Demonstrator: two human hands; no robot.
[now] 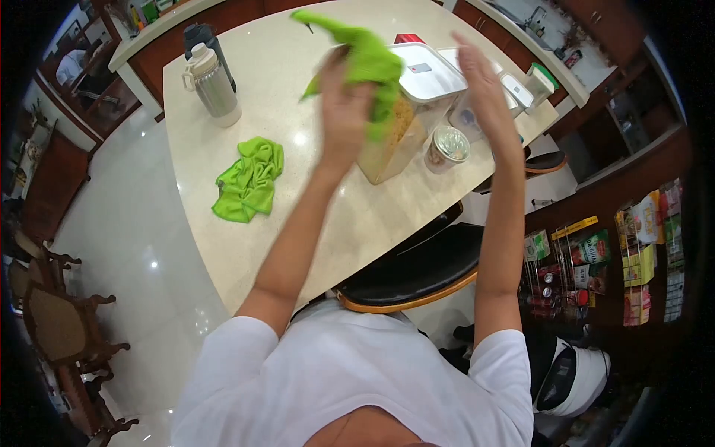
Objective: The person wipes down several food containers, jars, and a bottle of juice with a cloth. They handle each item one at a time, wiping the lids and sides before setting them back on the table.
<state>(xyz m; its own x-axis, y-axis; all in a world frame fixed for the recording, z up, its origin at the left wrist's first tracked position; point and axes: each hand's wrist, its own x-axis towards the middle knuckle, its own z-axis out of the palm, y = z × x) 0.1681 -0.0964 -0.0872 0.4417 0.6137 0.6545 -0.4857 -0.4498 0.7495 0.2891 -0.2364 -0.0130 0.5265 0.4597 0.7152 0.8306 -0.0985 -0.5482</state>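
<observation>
A bright green cloth (378, 65) is bunched in my left hand (346, 112), raised over the table and slightly blurred by motion. The cloth overlaps a tall clear container with a white lid (424, 72) and tan contents. My right hand (482, 83) has its fingers stretched out, holding nothing, at the right side of that lid in this view. Just below it stands a small clear-lidded cup (447, 149). A second green cloth (251, 181) lies crumpled on the tabletop to the left.
On the cream table (186, 141) stand a steel thermos (213, 86) and a dark bottle (205, 37) at the back left. More lidded containers (518, 91) line the right side. A black-seated chair (417, 268) is tucked near the front edge. Snack racks (573, 261) stand at the right.
</observation>
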